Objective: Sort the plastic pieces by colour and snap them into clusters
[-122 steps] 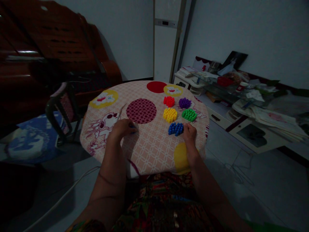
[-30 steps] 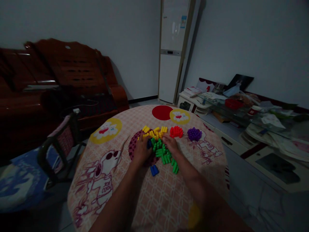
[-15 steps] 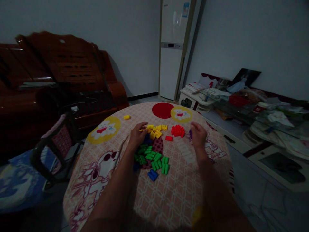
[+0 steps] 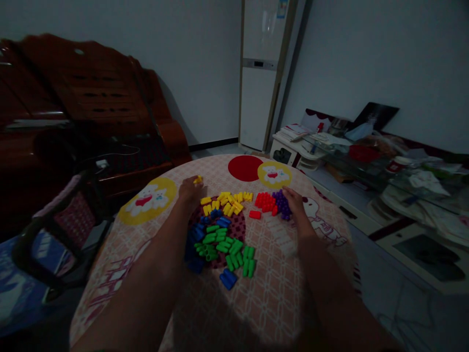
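Far yellow block (image 4: pixel 198 180) was touched by the left hand (image 4: pixel 188 191), grip kinda unclear; purple blocks (image 4: pixel 281 205) were touched on their right by the right hand (image 4: pixel 294 200), hold couldn't be told

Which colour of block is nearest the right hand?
The purple blocks, the rightmost cluster, beside the right hand; the red blocks sit just left, other colours farther left.

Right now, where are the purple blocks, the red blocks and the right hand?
Purple blocks (image 4: pixel 281 204), head view: middle of the cluster.
Red blocks (image 4: pixel 265 202), head view: middle of the main group.
Right hand (image 4: pixel 295 201), head view: its back.
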`<state>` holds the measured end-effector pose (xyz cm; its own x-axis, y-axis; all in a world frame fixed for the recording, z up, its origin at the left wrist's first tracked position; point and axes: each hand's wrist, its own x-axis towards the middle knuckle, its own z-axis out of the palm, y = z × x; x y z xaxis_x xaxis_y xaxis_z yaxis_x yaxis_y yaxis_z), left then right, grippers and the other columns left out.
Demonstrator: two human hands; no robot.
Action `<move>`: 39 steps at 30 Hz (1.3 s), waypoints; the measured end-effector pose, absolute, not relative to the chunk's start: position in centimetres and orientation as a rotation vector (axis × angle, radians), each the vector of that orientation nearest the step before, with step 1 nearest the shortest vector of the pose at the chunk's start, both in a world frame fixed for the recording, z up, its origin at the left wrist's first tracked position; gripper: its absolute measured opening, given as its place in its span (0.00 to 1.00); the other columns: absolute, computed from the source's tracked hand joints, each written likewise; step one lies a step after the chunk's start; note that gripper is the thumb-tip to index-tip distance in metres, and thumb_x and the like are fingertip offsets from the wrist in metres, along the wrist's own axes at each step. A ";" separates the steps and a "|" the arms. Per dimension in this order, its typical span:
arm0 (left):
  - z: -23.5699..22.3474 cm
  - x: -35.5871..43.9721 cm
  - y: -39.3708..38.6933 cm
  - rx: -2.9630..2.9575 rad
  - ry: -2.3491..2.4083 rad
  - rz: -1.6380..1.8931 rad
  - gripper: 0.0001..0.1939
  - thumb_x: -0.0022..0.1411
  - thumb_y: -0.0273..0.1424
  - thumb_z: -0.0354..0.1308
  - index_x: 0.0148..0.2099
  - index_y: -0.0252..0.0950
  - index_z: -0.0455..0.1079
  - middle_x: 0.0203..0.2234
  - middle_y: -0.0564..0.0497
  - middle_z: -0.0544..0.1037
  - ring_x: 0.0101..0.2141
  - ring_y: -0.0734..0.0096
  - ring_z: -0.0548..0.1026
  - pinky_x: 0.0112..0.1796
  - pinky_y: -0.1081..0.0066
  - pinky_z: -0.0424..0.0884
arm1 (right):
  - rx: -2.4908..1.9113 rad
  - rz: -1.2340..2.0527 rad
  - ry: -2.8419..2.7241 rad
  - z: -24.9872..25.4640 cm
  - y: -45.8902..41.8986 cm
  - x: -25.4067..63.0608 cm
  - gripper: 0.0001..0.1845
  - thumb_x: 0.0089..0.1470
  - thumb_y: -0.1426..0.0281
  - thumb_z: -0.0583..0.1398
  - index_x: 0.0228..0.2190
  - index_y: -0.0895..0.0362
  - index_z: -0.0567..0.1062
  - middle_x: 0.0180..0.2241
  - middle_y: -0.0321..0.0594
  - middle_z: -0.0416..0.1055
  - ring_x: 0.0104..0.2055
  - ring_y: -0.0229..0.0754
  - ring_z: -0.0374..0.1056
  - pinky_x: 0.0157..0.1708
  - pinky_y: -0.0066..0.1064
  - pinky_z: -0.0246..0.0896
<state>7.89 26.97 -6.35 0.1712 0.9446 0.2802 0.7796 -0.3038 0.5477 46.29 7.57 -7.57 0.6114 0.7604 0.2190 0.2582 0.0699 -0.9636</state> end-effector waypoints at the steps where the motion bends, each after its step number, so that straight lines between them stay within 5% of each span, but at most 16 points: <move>1: -6.4 8.8 26.7 2.176 1.641 0.811 0.21 0.62 0.35 0.54 0.56 0.33 0.71 0.50 0.37 0.76 0.51 0.51 0.74 0.52 0.54 0.71 | -1.470 0.548 -0.966 -7.2 8.2 45.2 0.22 0.45 0.55 0.66 0.39 0.56 0.82 0.45 0.46 0.80 0.52 0.50 0.73 0.60 0.48 0.60; 8: -4.7 13.5 22.8 2.294 1.235 0.580 0.17 0.62 0.33 0.52 0.48 0.37 0.78 0.45 0.45 0.81 0.48 0.58 0.76 0.52 0.64 0.70 | -1.303 0.918 -1.316 -5.3 10.5 36.9 0.17 0.48 0.60 0.67 0.40 0.52 0.83 0.46 0.39 0.80 0.53 0.48 0.73 0.61 0.48 0.59; 20: 1.0 7.9 11.0 2.249 1.267 0.942 0.23 0.66 0.35 0.48 0.59 0.33 0.70 0.53 0.42 0.76 0.49 0.59 0.75 0.54 0.58 0.70 | -0.911 1.068 -1.563 -1.9 6.4 28.1 0.24 0.55 0.56 0.63 0.51 0.50 0.78 0.55 0.39 0.75 0.59 0.48 0.68 0.61 0.44 0.60; 24: -0.2 9.7 3.4 2.421 1.018 0.831 0.26 0.61 0.42 0.59 0.60 0.40 0.70 0.60 0.40 0.71 0.59 0.51 0.68 0.59 0.51 0.64 | -1.169 0.722 -1.250 -2.7 4.5 33.9 0.24 0.53 0.55 0.63 0.47 0.55 0.80 0.47 0.44 0.79 0.51 0.48 0.73 0.56 0.43 0.66; 29: -4.3 12.3 -3.6 2.662 0.874 0.610 0.34 0.50 0.37 0.69 0.60 0.47 0.70 0.66 0.40 0.63 0.65 0.34 0.57 0.61 0.28 0.46 | -1.589 0.330 -0.803 -6.8 2.1 41.7 0.23 0.46 0.56 0.62 0.37 0.61 0.82 0.38 0.49 0.81 0.43 0.52 0.75 0.48 0.45 0.69; 34: -5.1 11.6 -1.3 2.695 1.274 0.590 0.22 0.58 0.33 0.61 0.56 0.45 0.73 0.67 0.42 0.61 0.67 0.39 0.54 0.62 0.30 0.44 | -1.657 0.321 -0.871 -8.6 1.8 39.2 0.23 0.48 0.55 0.59 0.38 0.58 0.82 0.39 0.47 0.81 0.44 0.51 0.75 0.49 0.44 0.68; 39: -4.0 9.8 4.4 2.656 1.550 0.519 0.26 0.58 0.29 0.58 0.60 0.45 0.70 0.68 0.42 0.59 0.67 0.41 0.55 0.62 0.34 0.51 | -1.469 0.575 -1.008 -8.5 4.3 31.4 0.22 0.51 0.55 0.57 0.40 0.55 0.81 0.44 0.43 0.80 0.48 0.49 0.74 0.52 0.41 0.67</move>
<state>9.81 4.42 -3.99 0.4505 0.8503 0.2722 0.8427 -0.5057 0.1849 31.40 4.30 -8.50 0.5014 0.8413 0.2018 0.2544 0.0796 -0.9638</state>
